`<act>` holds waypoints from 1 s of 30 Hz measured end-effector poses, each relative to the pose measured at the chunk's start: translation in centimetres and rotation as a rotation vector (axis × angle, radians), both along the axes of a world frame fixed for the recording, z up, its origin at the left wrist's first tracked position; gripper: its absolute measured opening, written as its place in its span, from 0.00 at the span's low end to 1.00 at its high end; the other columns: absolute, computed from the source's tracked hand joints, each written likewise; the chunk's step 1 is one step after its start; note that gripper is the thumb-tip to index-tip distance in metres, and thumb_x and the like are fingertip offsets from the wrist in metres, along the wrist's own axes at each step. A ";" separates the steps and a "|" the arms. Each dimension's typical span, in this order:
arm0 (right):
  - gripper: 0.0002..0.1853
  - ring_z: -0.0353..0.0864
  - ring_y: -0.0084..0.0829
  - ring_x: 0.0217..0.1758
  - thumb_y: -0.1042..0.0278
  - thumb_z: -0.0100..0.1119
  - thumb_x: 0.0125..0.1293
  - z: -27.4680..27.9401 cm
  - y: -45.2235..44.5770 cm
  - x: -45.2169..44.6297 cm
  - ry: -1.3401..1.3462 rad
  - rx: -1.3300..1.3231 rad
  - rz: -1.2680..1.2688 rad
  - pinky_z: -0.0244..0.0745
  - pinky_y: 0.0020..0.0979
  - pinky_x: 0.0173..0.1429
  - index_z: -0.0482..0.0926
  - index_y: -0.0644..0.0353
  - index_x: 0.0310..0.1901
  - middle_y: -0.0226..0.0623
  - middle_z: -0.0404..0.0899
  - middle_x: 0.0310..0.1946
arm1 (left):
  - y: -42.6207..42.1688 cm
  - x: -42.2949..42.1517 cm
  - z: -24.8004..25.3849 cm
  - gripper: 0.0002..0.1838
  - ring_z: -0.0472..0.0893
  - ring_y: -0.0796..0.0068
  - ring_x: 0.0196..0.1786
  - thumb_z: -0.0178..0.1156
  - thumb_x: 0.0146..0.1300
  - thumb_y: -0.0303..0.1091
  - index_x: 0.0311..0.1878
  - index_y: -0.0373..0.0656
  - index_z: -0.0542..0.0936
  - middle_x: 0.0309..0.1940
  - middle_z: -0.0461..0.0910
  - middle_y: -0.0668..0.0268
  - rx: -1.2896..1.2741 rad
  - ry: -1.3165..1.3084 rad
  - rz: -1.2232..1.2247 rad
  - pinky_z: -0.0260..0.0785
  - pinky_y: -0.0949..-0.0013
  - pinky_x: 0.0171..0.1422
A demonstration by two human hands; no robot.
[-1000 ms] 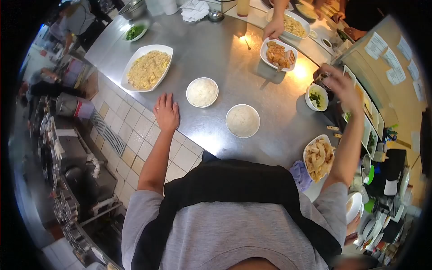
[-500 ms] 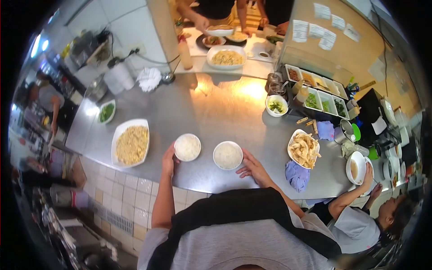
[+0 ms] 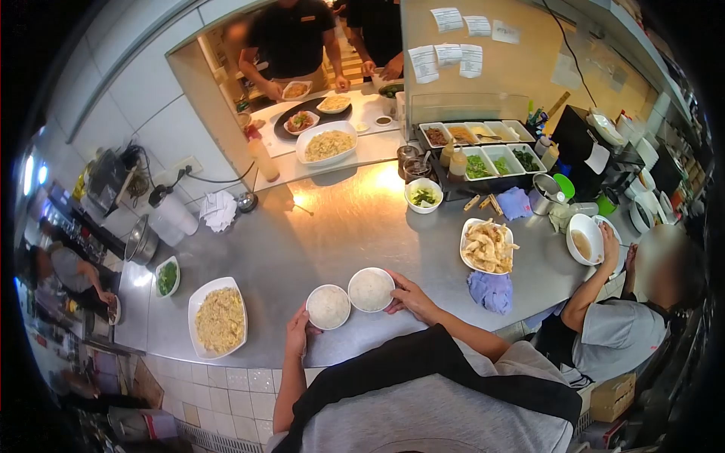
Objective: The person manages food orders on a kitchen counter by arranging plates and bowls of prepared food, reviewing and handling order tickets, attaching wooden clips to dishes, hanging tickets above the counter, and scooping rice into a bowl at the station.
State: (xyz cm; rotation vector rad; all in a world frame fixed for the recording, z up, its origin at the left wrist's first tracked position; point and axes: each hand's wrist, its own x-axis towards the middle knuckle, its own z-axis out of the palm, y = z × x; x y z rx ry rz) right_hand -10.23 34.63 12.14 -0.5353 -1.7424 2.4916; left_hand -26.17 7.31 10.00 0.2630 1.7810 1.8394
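Observation:
Two round white bowls of rice stand side by side near the front edge of the steel counter. My left hand (image 3: 299, 330) is curved round the left side of the left rice bowl (image 3: 328, 306). Around the right side of the right rice bowl (image 3: 371, 290) my right hand (image 3: 408, 295) closes its fingers. The bowls' rims touch or nearly touch. A large white dish of fried rice (image 3: 218, 318) sits to the left. To the right are a dish of fried pieces (image 3: 488, 247) and a crumpled purple cloth (image 3: 490, 292).
Behind, a pass shelf (image 3: 374, 151) holds a noodle-like dish (image 3: 327, 144), with people beyond it. A small bowl of greens (image 3: 424, 195) stands by the topping trays (image 3: 501, 161). At the right, a co-worker (image 3: 615, 332) holds a white bowl (image 3: 584, 239).
The two rice bowls have come together between my hands. The view has tilted up and turned. Beyond the pass, the person's plate has moved back from the shelf.

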 end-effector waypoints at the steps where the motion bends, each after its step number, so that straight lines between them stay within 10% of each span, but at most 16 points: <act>1: 0.31 0.83 0.30 0.31 0.75 0.43 0.63 0.0 0.0 0.0 0.005 -0.020 -0.021 0.81 0.27 0.34 0.53 0.52 0.69 0.46 0.77 0.41 | 0.0 0.0 -0.2 0.22 0.78 0.79 0.29 0.48 0.68 0.37 0.62 0.37 0.68 0.39 0.80 0.65 0.009 -0.005 -0.016 0.73 0.77 0.31; 22: 0.37 0.81 0.29 0.36 0.73 0.50 0.60 0.9 4.2 -1.0 -0.047 -0.012 0.302 0.81 0.29 0.37 0.49 0.51 0.71 0.40 0.66 0.59 | 2.3 1.9 -0.7 0.22 0.71 0.85 0.23 0.45 0.70 0.40 0.58 0.34 0.72 0.35 0.79 0.67 -0.082 0.344 0.206 0.66 0.80 0.25; 30: 0.35 0.81 0.33 0.32 0.44 0.43 0.67 3.4 4.3 -1.0 -0.112 0.008 0.257 0.81 0.30 0.32 0.49 0.47 0.71 0.47 0.60 0.63 | 2.2 1.9 -0.7 0.21 0.71 0.85 0.22 0.45 0.70 0.40 0.57 0.34 0.73 0.35 0.79 0.66 -0.103 0.364 0.217 0.66 0.80 0.25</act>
